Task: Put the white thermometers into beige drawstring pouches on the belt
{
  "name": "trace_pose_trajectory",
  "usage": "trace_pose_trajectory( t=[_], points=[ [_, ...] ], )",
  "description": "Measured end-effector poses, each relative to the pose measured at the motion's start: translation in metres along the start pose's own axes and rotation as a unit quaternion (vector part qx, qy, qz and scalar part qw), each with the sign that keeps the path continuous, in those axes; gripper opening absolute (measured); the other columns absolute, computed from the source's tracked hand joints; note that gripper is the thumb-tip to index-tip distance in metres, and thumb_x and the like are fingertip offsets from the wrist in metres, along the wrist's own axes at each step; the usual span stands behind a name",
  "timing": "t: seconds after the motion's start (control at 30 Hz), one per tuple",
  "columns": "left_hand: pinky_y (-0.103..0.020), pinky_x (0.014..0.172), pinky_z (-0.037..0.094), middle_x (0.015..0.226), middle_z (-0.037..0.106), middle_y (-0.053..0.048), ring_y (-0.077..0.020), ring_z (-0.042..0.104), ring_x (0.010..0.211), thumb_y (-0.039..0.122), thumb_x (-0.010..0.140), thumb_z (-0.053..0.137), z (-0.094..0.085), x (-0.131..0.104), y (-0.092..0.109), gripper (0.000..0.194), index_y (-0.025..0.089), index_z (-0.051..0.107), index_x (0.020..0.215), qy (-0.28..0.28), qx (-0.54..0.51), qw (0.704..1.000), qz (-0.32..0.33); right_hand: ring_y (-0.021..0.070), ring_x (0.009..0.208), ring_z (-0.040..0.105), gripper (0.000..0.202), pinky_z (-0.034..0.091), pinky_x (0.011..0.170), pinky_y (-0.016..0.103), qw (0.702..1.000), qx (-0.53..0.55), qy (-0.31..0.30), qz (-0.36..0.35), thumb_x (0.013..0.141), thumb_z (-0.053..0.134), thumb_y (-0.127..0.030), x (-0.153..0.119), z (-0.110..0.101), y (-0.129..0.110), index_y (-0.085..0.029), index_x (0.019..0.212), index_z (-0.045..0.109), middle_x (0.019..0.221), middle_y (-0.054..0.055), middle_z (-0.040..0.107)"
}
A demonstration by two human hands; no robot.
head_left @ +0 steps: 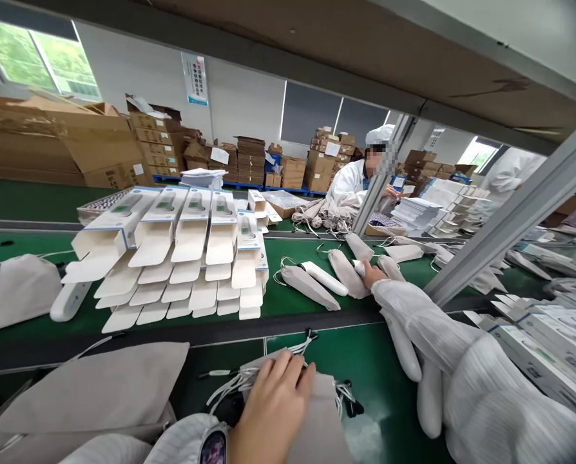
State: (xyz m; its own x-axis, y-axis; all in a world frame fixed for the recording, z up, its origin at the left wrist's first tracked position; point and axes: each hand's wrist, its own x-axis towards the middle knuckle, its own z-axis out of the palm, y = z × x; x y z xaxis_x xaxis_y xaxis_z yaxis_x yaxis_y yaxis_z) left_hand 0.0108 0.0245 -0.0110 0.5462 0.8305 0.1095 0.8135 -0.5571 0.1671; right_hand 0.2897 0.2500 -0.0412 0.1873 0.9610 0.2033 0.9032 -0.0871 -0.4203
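My left hand lies palm down on a stack of grey drawstring pouches, its fingers outstretched. White cords with black ends stick out around the pouches. Further off, my right hand reaches over the belt, its fingers closed round the end of a white handheld device. That device is beside or over a grey pouch; which one, I cannot tell. Just left lie another white device and a filled-looking pouch. Two white devices show by my right sleeve.
Open white cartons are stacked at left on the green belt. More cartons lie at right. A slanted metal post stands beside my right arm, under an overhead shelf. A co-worker sits across.
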Motion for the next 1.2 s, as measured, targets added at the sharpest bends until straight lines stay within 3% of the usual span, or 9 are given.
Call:
trace_pose_trajectory(
  t=[0.13, 0.27, 0.37, 0.43, 0.6, 0.77, 1.0, 1.1, 1.2],
  points=[
    [-0.036, 0.079, 0.036, 0.1, 0.055, -0.008, -0.023, 0.048, 0.095, -0.002, 0.078, 0.032, -0.001, -0.001, 0.002, 0.039, 0.016, 0.048, 0.109, 0.063, 0.045, 0.996, 0.036, 0.0288, 0.096, 0.052, 0.058, 0.037, 0.08, 0.041, 0.999, 0.033, 0.03, 0.029, 0.069, 0.053, -0.013, -0.003, -0.023, 0.003, -0.005, 0.124, 0.033, 0.108, 0.024, 0.05],
    [-0.034, 0.073, 0.036, 0.087, 0.055, -0.004, -0.0196, 0.049, 0.081, -0.003, 0.079, 0.029, -0.006, 0.001, 0.001, 0.033, 0.018, 0.051, 0.095, 0.061, 0.052, 0.995, 0.051, 0.0197, 0.089, 0.056, 0.06, 0.045, 0.071, 0.033, 0.981, 0.193, 0.01, 0.003, 0.079, 0.043, -0.029, -0.032, -0.06, -0.03, -0.019, 0.13, 0.012, 0.105, 0.011, 0.055],
    [-0.033, 0.07, 0.035, 0.084, 0.052, -0.004, -0.0198, 0.047, 0.078, -0.003, 0.078, 0.032, -0.005, 0.001, -0.003, 0.028, 0.017, 0.051, 0.082, 0.07, 0.069, 0.994, 0.048, 0.0196, 0.084, 0.057, 0.055, 0.048, 0.062, 0.032, 0.886, 0.453, -0.094, -0.018, 0.073, 0.054, -0.034, -0.082, -0.078, -0.063, -0.027, 0.12, 0.026, 0.101, 0.007, 0.056],
    [-0.033, 0.068, 0.034, 0.084, 0.052, -0.005, -0.0198, 0.046, 0.077, -0.002, 0.078, 0.033, -0.004, 0.001, -0.006, 0.026, 0.017, 0.051, 0.079, 0.089, 0.088, 0.991, 0.05, 0.0206, 0.082, 0.058, 0.057, 0.048, 0.061, 0.033, 0.825, 0.544, -0.152, -0.008, 0.066, 0.062, -0.032, -0.116, -0.082, -0.082, -0.028, 0.115, 0.033, 0.096, 0.006, 0.057],
    [-0.032, 0.061, 0.031, 0.078, 0.054, -0.004, -0.0184, 0.045, 0.073, -0.002, 0.08, 0.034, -0.001, 0.006, -0.014, 0.026, 0.015, 0.053, 0.078, 0.079, 0.124, 0.986, 0.077, 0.0206, 0.083, 0.057, 0.058, 0.048, 0.065, 0.035, 0.764, 0.612, -0.206, 0.023, 0.068, 0.063, -0.03, -0.158, -0.074, -0.103, -0.029, 0.117, 0.032, 0.093, 0.005, 0.056],
    [-0.039, 0.077, 0.029, 0.09, 0.055, -0.003, -0.0232, 0.042, 0.098, 0.018, 0.085, 0.043, -0.008, 0.015, -0.021, 0.014, 0.02, 0.055, 0.079, 0.073, 0.031, 0.995, 0.058, 0.0183, 0.08, 0.058, 0.07, 0.049, 0.064, 0.034, 0.741, 0.646, -0.185, -0.019, 0.068, 0.064, -0.028, -0.158, -0.062, -0.117, -0.037, 0.122, 0.02, 0.093, 0.002, 0.054],
    [-0.031, 0.072, 0.031, 0.075, 0.056, 0.001, -0.0175, 0.042, 0.084, 0.033, 0.084, 0.045, -0.028, 0.015, -0.022, 0.021, 0.018, 0.052, 0.071, 0.068, -0.124, 0.988, 0.053, 0.0144, 0.072, 0.056, 0.053, 0.048, 0.061, 0.031, 0.75, 0.623, -0.22, 0.031, 0.066, 0.065, -0.03, -0.151, -0.066, -0.123, -0.033, 0.108, 0.032, 0.081, -0.002, 0.055],
    [-0.028, 0.07, 0.033, 0.069, 0.054, 0.002, -0.0153, 0.043, 0.078, 0.035, 0.085, 0.043, -0.034, 0.016, -0.02, 0.025, 0.018, 0.05, 0.068, 0.071, -0.173, 0.982, 0.037, 0.0114, 0.067, 0.056, 0.044, 0.048, 0.061, 0.029, 0.739, 0.608, -0.287, 0.041, 0.07, 0.062, -0.035, -0.149, -0.07, -0.12, -0.03, 0.105, 0.036, 0.077, -0.003, 0.054],
    [-0.024, 0.068, 0.035, 0.073, 0.049, 0.001, -0.0133, 0.044, 0.075, 0.032, 0.087, 0.038, -0.038, 0.018, -0.017, 0.024, 0.018, 0.048, 0.07, 0.09, -0.208, 0.974, 0.006, 0.0091, 0.068, 0.054, 0.033, 0.046, 0.056, 0.022, 0.726, 0.557, -0.403, -0.001, 0.075, 0.051, -0.047, -0.156, -0.066, -0.12, -0.022, 0.095, 0.048, 0.08, 0.0, 0.052]
  ],
)
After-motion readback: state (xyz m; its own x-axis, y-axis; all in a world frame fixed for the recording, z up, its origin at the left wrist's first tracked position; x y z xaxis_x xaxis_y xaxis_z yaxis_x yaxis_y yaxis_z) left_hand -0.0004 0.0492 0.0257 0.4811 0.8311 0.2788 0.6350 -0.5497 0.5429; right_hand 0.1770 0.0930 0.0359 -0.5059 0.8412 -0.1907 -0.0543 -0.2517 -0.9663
